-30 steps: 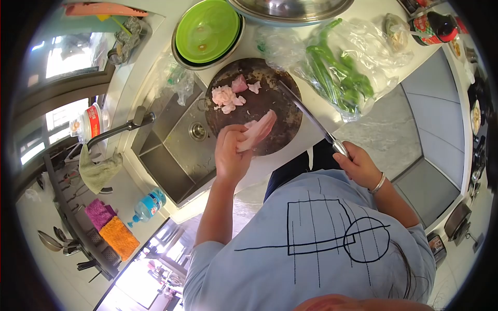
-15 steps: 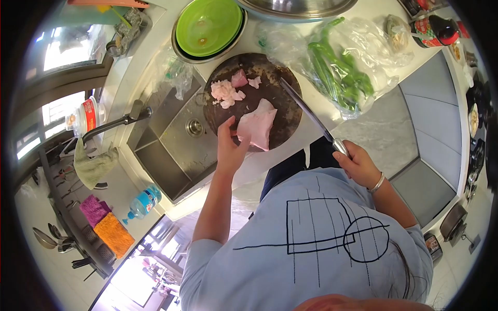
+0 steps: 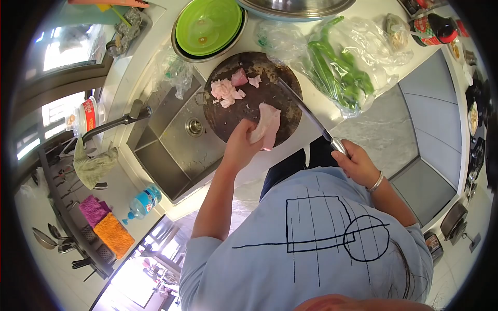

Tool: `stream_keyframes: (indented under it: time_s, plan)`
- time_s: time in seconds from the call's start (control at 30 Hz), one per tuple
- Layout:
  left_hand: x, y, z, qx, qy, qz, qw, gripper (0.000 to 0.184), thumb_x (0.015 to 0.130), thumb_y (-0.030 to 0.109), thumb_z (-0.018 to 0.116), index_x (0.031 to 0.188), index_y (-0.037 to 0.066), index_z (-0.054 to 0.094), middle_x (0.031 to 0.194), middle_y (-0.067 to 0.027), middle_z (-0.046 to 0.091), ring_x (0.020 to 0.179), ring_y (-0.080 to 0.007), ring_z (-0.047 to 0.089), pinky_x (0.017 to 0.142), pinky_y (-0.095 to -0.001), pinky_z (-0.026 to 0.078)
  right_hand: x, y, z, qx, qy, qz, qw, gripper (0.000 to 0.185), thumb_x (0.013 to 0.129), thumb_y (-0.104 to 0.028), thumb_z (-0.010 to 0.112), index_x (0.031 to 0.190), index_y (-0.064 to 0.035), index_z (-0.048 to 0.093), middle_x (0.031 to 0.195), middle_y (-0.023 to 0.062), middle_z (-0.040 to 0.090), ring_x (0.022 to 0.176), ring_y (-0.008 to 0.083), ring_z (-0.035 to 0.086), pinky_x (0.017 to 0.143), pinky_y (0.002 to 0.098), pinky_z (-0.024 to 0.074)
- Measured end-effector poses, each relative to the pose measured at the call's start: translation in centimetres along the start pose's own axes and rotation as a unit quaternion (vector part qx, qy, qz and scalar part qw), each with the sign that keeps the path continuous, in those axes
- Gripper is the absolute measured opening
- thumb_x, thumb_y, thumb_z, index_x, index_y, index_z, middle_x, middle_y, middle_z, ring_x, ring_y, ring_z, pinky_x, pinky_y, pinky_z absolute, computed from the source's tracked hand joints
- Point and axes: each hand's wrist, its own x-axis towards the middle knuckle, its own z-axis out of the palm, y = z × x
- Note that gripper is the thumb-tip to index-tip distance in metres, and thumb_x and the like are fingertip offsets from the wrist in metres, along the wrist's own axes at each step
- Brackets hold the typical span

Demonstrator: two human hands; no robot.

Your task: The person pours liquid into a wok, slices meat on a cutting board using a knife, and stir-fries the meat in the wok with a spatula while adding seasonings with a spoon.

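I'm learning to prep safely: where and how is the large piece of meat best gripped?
Grip the large piece of meat by its near left edge, coming from the left, as the left hand does. It looks folded, with its far end free, and the knife is to its right, so this side likely stays safer.

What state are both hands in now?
Left hand: closed, holding a pale pink slab of raw meat.
Right hand: closed, holding a long, silver-handled metal knife.
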Motion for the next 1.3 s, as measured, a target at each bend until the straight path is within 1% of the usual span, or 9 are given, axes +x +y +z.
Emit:
stream_keyframes:
  time_s: [0.13,0.43,0.53,0.6,0.67,0.77,0.97,1.17,1.3]
  plan:
    - [-1.4,0.5,-0.8,-0.042,0.030,0.017,0.999,0.035,0.075,0.006,0.074,0.103,0.003,0.054,0.088,-0.0087,0.059,0.084,-0.0174,0.057,0.077,-0.0306,0.048,-0.1,-0.1,-0.3,0.006,0.005,0.011,1.000,0.031,0.096,-0.028,0.061,0.080,-0.0051,0.048,0.064,0.0021,0.043,0.058,0.0116,0.038,0.053,0.0304,0.0354]
    - [-2.7,4.1,-5.2,-0.223,0.074,-0.098,0.967,0.052,0.085,0.015,0.072,0.132,0.006,0.050,0.119,-0.0133,0.054,0.091,-0.0124,0.059,0.067,-0.0217,0.049,0.5,0.0,-0.4,0.005,-0.001,-0.008,1.000,0.030,0.097,-0.030,0.060,0.083,-0.0048,0.051,0.065,0.0013,0.042,0.060,0.0112,0.038,0.054,0.0300,0.0356]
    - [0.8,0.1,-3.5,-0.189,0.020,-0.091,0.978,0.054,0.085,0.020,0.073,0.132,0.008,0.052,0.120,-0.0158,0.056,0.098,-0.0216,0.061,0.075,-0.0290,0.051,0.6,-0.2,-0.3,0.000,-0.007,-0.013,1.000,0.030,0.097,-0.030,0.060,0.083,-0.0046,0.051,0.065,0.0016,0.041,0.060,0.0120,0.037,0.054,0.0302,0.0354]
    - [1.8,-0.4,-2.0,0.052,0.072,0.055,0.995,0.055,0.082,0.020,0.074,0.132,0.008,0.053,0.122,-0.0183,0.055,0.102,-0.0291,0.060,0.083,-0.0358,0.050,0.4,-0.5,-0.3,0.004,-0.011,-0.006,1.000,0.030,0.097,-0.029,0.060,0.083,-0.0046,0.051,0.065,0.0019,0.041,0.060,0.0124,0.037,0.054,0.0305,0.0351]
    - [2.2,0.6,-0.5,0.227,0.141,0.186,0.946,0.057,0.080,0.017,0.074,0.133,0.008,0.053,0.126,-0.0188,0.052,0.109,-0.0355,0.056,0.093,-0.0403,0.047,0.2,-0.2,-0.5,0.007,-0.011,-0.003,1.000,0.029,0.097,-0.029,0.060,0.084,-0.0045,0.051,0.065,0.0020,0.041,0.060,0.0126,0.036,0.054,0.0307,0.0348]
    - [3.6,2.3,0.4,0.238,0.182,0.228,0.927,0.055,0.079,0.016,0.075,0.129,0.007,0.056,0.123,-0.0186,0.053,0.109,-0.0364,0.056,0.094,-0.0402,0.047,0.2,0.4,-0.4,0.012,-0.010,-0.004,1.000,0.029,0.097,-0.029,0.060,0.085,-0.0044,0.052,0.066,0.0021,0.042,0.060,0.0126,0.037,0.055,0.0307,0.0347]
    - [4.8,4.8,0.0,0.224,0.011,0.133,0.965,0.062,0.073,0.019,0.080,0.128,0.008,0.053,0.120,-0.0206,0.052,0.105,-0.0375,0.059,0.089,-0.0412,0.050,0.1,0.2,-0.3,0.018,-0.008,0.012,1.000,0.029,0.097,-0.031,0.060,0.087,-0.0042,0.054,0.067,0.0027,0.045,0.061,0.0126,0.039,0.056,0.0301,0.0363]
    - [5.4,2.1,0.5,0.109,0.015,0.015,0.994,0.046,0.076,0.012,0.073,0.117,0.008,0.054,0.104,-0.0155,0.061,0.088,-0.0293,0.064,0.081,-0.0346,0.052,0.2,0.7,-0.1,0.016,-0.008,0.001,1.000,0.030,0.097,-0.032,0.060,0.087,-0.0043,0.054,0.067,0.0028,0.046,0.061,0.0127,0.040,0.056,0.0302,0.0372]
    - [4.2,1.3,0.6,-0.302,-0.012,-0.098,0.948,0.043,0.081,0.018,0.073,0.116,0.005,0.052,0.100,-0.0073,0.062,0.092,-0.0171,0.062,0.079,-0.0297,0.050,0.3,0.8,-0.2,0.028,-0.010,-0.005,1.000,0.031,0.097,-0.032,0.060,0.087,-0.0043,0.053,0.067,0.0029,0.046,0.061,0.0129,0.039,0.056,0.0304,0.0371]
